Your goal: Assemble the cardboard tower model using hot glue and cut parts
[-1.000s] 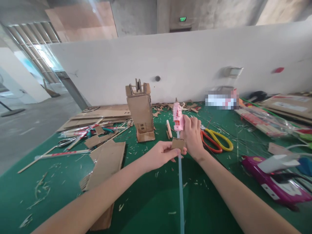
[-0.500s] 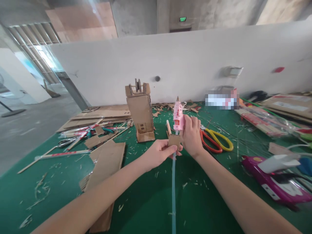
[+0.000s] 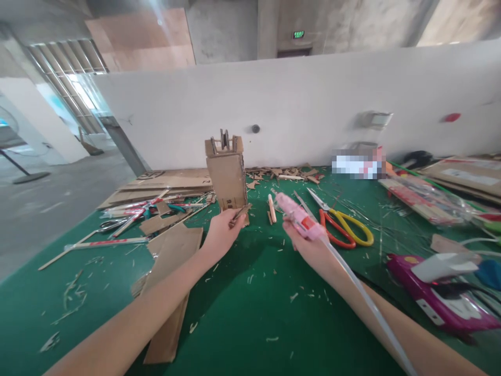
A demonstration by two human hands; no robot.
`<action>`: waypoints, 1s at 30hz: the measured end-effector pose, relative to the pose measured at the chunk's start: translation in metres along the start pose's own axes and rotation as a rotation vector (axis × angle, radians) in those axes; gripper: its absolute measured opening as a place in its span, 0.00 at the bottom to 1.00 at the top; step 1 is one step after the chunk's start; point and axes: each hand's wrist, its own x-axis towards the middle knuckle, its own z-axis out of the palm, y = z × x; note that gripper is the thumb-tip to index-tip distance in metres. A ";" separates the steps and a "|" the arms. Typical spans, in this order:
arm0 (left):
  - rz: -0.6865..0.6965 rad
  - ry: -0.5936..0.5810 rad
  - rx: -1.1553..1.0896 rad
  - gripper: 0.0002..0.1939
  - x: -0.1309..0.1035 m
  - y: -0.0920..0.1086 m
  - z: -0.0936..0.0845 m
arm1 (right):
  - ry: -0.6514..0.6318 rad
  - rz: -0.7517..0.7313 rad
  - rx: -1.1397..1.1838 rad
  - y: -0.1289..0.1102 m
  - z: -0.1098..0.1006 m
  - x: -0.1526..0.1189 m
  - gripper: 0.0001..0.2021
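Observation:
Between the fingers of my left hand (image 3: 224,230) is a small cardboard piece (image 3: 240,211), seen nearly edge-on in front of the foot of an upright cardboard tower (image 3: 227,175). Small cardboard discs on a stick sit at the tower's top. My right hand (image 3: 307,245) is wrapped round a pink hot glue gun (image 3: 299,215), its nozzle pointing up and to the left. A long pale glue stick (image 3: 366,297) trails from its back over my right forearm. Between the hands, a cream-coloured, pen-like stick (image 3: 272,208) lies on the table.
Scissors with red and yellow handles (image 3: 346,227) lie just right of the glue gun. A purple power strip (image 3: 438,292) is at the right. Cardboard offcuts (image 3: 176,282), wooden sticks and pliers cover the left side. A white partition (image 3: 289,104) stands behind the green table (image 3: 250,324).
My left hand has moved left with the cardboard piece, over to the tower's base. The glue gun has tipped from upright to slanting left, and its glue stick has swung right, away from the piece.

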 end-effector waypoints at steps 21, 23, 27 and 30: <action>0.065 0.004 -0.106 0.16 -0.005 -0.015 0.010 | -0.346 -0.116 -0.094 -0.022 0.005 -0.015 0.11; 0.058 -0.002 -0.108 0.16 -0.005 -0.014 0.010 | -0.348 -0.116 -0.103 -0.023 0.005 -0.015 0.11; 0.058 -0.014 -0.104 0.17 -0.005 -0.012 0.009 | -0.351 -0.096 -0.135 -0.025 0.003 -0.014 0.11; 0.044 -0.026 -0.116 0.18 -0.006 -0.012 0.009 | -0.347 -0.070 -0.151 -0.026 0.003 -0.014 0.11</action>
